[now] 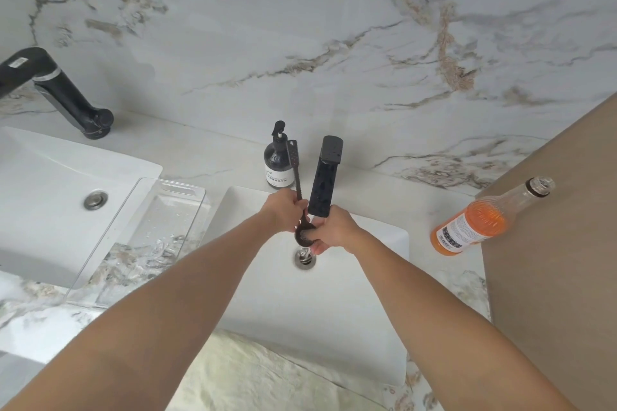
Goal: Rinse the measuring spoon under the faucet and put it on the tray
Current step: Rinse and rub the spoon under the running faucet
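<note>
A dark measuring spoon (295,170) with a long perforated handle is held upright-tilted over the white sink (367,277). My left hand (283,210) grips its handle near the bowl. My right hand (334,230) touches the spoon's bowl, which sits wet just below the spout of the black faucet (325,177), above the drain (304,257). The clear plastic tray (110,233) lies to the left of the sink, holding only water drops.
A dark soap pump bottle (275,160) stands behind the faucet. An orange-liquid bottle (480,220) leans at the right against a brown panel (551,243). A second sink (40,183) and black faucet (63,90) are at the left.
</note>
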{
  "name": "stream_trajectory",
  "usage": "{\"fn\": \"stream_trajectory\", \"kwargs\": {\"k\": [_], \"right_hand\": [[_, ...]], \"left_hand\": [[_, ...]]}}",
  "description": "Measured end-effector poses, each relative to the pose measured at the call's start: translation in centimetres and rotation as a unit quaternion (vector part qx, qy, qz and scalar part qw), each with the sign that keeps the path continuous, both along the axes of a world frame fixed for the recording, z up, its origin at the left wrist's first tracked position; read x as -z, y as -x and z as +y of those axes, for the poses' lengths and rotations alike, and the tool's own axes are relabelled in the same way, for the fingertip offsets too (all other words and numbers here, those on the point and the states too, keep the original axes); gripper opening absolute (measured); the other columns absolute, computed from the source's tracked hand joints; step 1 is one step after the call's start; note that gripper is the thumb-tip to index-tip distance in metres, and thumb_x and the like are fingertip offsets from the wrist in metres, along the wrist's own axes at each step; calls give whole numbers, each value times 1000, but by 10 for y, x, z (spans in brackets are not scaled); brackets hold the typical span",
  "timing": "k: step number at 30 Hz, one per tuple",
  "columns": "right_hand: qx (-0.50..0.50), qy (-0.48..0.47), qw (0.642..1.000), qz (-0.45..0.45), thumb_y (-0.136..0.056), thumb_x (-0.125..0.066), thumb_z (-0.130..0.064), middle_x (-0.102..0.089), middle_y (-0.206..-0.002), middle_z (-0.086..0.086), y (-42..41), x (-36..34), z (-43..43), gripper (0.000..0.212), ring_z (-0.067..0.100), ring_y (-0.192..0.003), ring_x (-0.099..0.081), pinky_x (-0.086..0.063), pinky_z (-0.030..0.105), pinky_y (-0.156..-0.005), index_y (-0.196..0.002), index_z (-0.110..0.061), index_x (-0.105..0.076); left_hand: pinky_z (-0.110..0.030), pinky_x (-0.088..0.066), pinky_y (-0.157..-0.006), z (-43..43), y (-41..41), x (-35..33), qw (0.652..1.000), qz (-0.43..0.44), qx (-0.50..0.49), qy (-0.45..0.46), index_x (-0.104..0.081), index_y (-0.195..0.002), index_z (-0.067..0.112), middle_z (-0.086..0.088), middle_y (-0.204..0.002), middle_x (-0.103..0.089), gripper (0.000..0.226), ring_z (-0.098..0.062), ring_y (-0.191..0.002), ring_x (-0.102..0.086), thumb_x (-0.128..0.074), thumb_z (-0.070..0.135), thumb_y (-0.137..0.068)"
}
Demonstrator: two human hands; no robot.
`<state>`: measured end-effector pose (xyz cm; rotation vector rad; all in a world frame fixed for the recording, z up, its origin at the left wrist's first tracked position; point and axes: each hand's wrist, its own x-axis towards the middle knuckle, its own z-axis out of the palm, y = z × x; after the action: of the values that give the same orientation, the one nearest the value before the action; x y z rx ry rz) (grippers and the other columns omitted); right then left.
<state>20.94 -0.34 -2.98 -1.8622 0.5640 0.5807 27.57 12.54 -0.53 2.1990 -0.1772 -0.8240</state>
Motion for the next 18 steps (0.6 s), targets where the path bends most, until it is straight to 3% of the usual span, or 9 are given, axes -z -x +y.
{"fn": "stream_trajectory", "kwargs": {"k": [3,5,8,10,13,18], "right_hand": [[10,16,999,-30,-71,-81,-13,-73,-62,-8,0,3,0,16,26,-56,-74,-61,28,-58,-76,-18,-66],[52,22,997,-45,-69,-81,-18,-75,-66,-4,3,8,-2,13,21,-52,-73,-54,19,-50,-75,-23,-71],[172,-48,982,-56,-72,-83,-19,-76,-77,12,10,19,-9,15,24,-58,-65,-53,25,-58,-84,-11,-78],[263,-135,954,-49,-77,-80,-7,-71,-80,15,17,23,-13,21,23,-63,-56,-49,24,-58,-95,1,-76],[348,-216,911,-43,-80,-73,6,-69,-80,13,23,24,-15,23,19,-63,-55,-48,21,-59,-103,9,-71],[395,-268,878,-47,-85,-69,4,-71,-87,14,25,20,-4,15,22,-75,-62,-53,23,-67,-98,-3,-72]], "left_hand": [[-46,-62,-80,-3,-1,-4,999,2,28,-17,-66,-104,-3,-21,-101,-73,29,-38,-90,-73,-47,18,-98],[-43,-62,-79,-3,0,0,1000,7,-2,13,-67,-103,-4,-21,-100,-73,29,-35,-86,-72,-50,19,-98],[-36,-62,-75,-1,7,9,972,106,-137,156,-66,-106,-5,-20,-100,-71,25,-28,-79,-67,-54,16,-99],[-29,-62,-69,2,16,15,937,159,-219,221,-67,-97,-1,-16,-95,-73,19,-27,-79,-69,-54,12,-99],[-30,-61,-76,7,33,26,869,230,-325,294,-67,-87,1,-14,-90,-74,17,-26,-84,-71,-56,8,-98],[-32,-56,-82,5,64,45,709,349,-459,405,-62,-94,-3,-18,-94,-70,18,-23,-88,-69,-52,11,-101]]}}
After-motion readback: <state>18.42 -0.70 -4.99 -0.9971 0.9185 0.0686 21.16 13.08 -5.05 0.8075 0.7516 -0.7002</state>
